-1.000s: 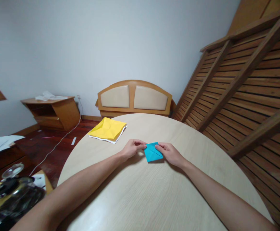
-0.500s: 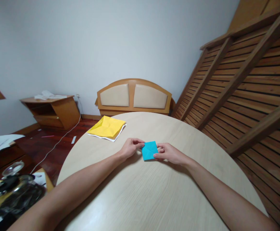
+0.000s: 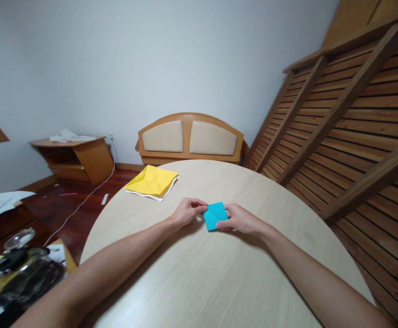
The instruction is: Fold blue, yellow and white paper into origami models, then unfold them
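Broadly, a pale round worktop (image 3: pixel 219 273) fills the lower half of the view, with a slatted wooden wall (image 3: pixel 356 118) to the right and a padded headboard (image 3: pixel 190 139) against the white wall beyond it. A low wooden side table (image 3: pixel 76 157) stands at the left on the dark floor, and a white cable (image 3: pixel 83 202) runs across that floor. On the far left part of the worktop lies a yellow sheet of paper (image 3: pixel 153 181) over a white one, well apart from the hands. Near the middle sits a small blue folded paper (image 3: pixel 215 215), resting on the worktop with its creases showing.

The left hand (image 3: pixel 187 212) pinches the left corner of the blue paper, fingers closed on it between thumb and forefinger. The right hand (image 3: pixel 238 218) holds the right edge, its fingers (image 3: pixel 223 224) closed over the lower right side with the thumb on top.

The step looks like setting a fold in the blue paper. To do it well, the left pinch should keep the corner pinned flat against the worktop while the right fingers line up the edges exactly before pressing. A crease run from the held corner outward, with firm even pressure, would likely keep the layers from slipping.
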### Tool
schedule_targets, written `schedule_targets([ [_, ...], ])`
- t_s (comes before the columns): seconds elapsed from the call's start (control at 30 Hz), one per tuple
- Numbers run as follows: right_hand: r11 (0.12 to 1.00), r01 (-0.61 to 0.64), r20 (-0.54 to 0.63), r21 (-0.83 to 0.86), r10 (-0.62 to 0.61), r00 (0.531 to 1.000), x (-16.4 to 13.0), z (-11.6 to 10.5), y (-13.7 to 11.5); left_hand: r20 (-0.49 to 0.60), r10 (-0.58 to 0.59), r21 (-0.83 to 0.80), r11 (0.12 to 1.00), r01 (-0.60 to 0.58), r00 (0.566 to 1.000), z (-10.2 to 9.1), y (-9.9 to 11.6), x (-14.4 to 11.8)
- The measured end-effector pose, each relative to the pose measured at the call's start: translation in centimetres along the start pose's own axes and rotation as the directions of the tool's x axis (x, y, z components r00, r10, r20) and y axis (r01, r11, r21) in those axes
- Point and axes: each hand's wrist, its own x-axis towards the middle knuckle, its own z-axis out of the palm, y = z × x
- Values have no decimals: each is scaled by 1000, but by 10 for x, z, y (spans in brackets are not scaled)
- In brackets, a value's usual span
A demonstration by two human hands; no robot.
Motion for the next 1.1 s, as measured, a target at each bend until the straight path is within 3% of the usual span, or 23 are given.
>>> schedule_targets([
  [0.13, 997, -73, 56, -13, 73, 996, -10, -11, -5, -51, -19, 47, 999, 22, 999, -3, -1, 2],
  [0.27, 987, -93, 88, -131, 105, 991, -19, -27, -4, -104, -36, 74, 996, 44, 994, -9, 1, 3],
  [0.37, 971, 32, -72, -239, -51, 996, -16, -31, -2, -87, -54, 89, 994, 61, 995, -9, 3, 2],
  [0.43, 947, 134, -205, -293, -199, 958, -11, -27, -1, -43, -47, 95, 994, 51, 998, -6, 3, 1],
  [0.5, 942, 172, -250, -288, -247, 936, -6, -22, -1, 22, -25, 93, 995, 23, 999, -4, 1, -1],
  [0.63, 966, 112, -155, -233, -150, 976, -3, -14, -1, 118, 9, 100, 995, -21, 993, -2, -3, -3],
  [0.8, 982, 39, -152, -183, -68, 986, -3, -12, -1, 105, 9, 142, 990, -24, 994, -4, -8, -2],
  [0.97, 951, 32, -184, -307, -92, 979, 3, -8, 7, 47, 68, 327, 942, -80, 997, -5, -15, 4],
  [1.1, 860, 100, -197, -500, -225, 954, 5, -4, 12, 21, 113, 568, 817, -105, 993, -5, -19, 4],
])
